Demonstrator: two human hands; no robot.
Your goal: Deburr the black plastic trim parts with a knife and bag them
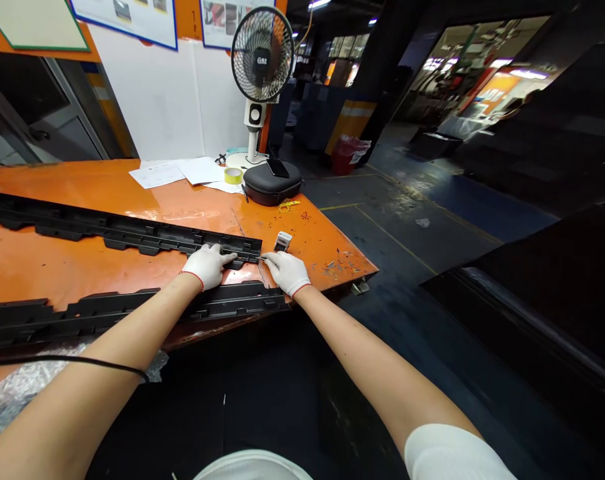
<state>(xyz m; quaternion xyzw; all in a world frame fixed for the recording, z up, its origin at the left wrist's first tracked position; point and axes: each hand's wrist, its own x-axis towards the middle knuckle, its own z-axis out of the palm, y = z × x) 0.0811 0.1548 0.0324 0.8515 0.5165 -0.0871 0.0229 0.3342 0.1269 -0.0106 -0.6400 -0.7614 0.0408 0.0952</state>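
A long black plastic strip (147,230) lies across the orange table, its right end near both hands. My left hand (208,265), in a white glove with a red cuff edge, is closed on the strip's near edge close to that end. At the tip of the strip, my right hand (288,272), gloved alike, pinches something thin and small that I cannot make out. Just behind its fingers is a small white device with a grey face (283,241); whether the hand touches it is unclear. A second black plastic strip (232,301) lies along the front edge, partly under my left forearm.
On the orange table (332,257) stand a fan (262,60) and a black case (272,183) with a phone (277,168) on top. Yellow tape (233,175) and papers (157,175) lie beside it. Clear plastic wrap (27,387) and a black cable (62,358) are at front left.
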